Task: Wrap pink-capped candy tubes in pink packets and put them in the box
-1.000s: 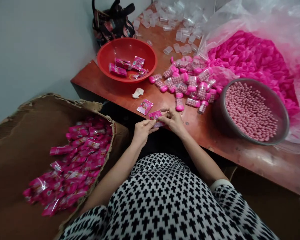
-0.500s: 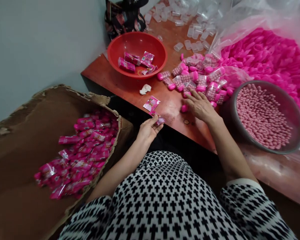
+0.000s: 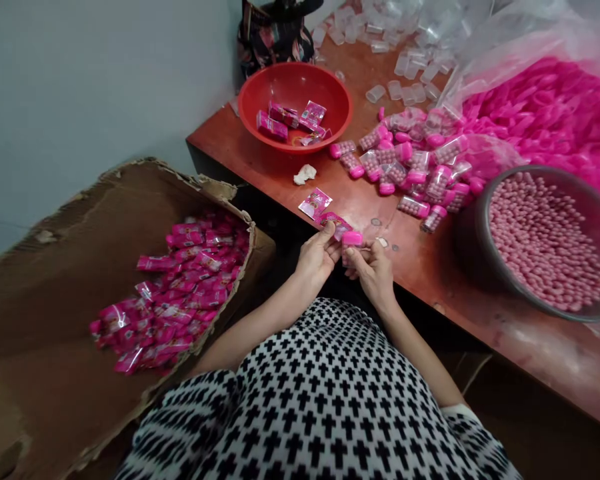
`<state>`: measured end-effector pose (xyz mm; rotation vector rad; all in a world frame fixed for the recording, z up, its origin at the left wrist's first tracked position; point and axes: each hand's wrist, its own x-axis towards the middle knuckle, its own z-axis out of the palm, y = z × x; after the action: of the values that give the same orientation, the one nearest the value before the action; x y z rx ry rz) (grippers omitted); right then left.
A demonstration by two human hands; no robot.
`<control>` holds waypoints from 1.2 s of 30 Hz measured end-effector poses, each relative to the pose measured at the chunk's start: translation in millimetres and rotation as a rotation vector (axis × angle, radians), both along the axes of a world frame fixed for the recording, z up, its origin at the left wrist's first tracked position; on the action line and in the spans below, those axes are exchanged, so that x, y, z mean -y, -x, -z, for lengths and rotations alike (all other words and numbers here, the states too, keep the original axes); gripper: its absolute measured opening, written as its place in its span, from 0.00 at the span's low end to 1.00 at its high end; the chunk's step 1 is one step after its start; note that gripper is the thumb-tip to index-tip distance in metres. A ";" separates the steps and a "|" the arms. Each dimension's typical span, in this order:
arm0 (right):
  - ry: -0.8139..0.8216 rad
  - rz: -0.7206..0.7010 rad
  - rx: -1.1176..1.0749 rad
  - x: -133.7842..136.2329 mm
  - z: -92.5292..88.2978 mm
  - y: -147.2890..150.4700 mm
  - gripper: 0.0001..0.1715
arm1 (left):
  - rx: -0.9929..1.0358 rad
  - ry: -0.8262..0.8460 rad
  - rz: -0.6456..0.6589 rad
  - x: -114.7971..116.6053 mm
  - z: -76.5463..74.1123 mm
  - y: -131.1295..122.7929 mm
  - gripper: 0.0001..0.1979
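Observation:
My left hand (image 3: 319, 253) pinches a small pink printed sachet (image 3: 336, 223) at the near edge of the red-brown table (image 3: 420, 267). My right hand (image 3: 375, 270) grips a small clear tube with a pink cap (image 3: 352, 239), held against the sachet's mouth. Both hands meet just in front of my patterned lap. Another flat pink sachet (image 3: 315, 203) lies on the table just beyond my left hand. A heap of filled pink-capped tubes (image 3: 410, 167) lies further back on the table.
A grey bowl of pink candy balls (image 3: 545, 240) stands at the right. A red bowl (image 3: 296, 107) with a few sachets is at the back. A cardboard box (image 3: 80, 267) of packed pink sachets (image 3: 180, 287) sits at my left. Pink caps (image 3: 545, 113) and empty clear tubes (image 3: 395, 47) lie beyond.
My right hand reached out to the heap of tubes, took one, and came back to my left hand, which kept the sachet. The view shifted left.

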<state>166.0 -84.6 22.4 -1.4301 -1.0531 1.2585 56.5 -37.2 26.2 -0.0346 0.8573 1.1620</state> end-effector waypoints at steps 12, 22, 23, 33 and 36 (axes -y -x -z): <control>0.031 -0.015 -0.139 -7.0 6.4 -4.1 0.20 | -0.207 -0.258 0.115 -1.0 4.2 -0.6 0.19; -0.076 0.041 -0.044 -5.5 12.4 -4.3 0.17 | -0.335 -0.399 0.295 -4.9 3.5 2.5 0.18; -0.079 0.037 -0.046 -6.4 12.4 -4.9 0.17 | -0.343 -0.394 0.312 -5.2 4.2 2.9 0.18; -0.052 0.028 -0.136 -12.6 10.6 -7.5 0.18 | -0.466 -0.442 0.445 -6.4 2.6 8.6 0.15; -0.057 0.014 -0.118 -12.6 10.7 -9.2 0.18 | -0.394 -0.416 0.450 -1.4 2.4 6.3 0.15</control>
<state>175.2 -72.0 11.8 -1.3021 -0.9896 1.2768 50.2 -35.8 23.7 0.7151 0.8895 0.9079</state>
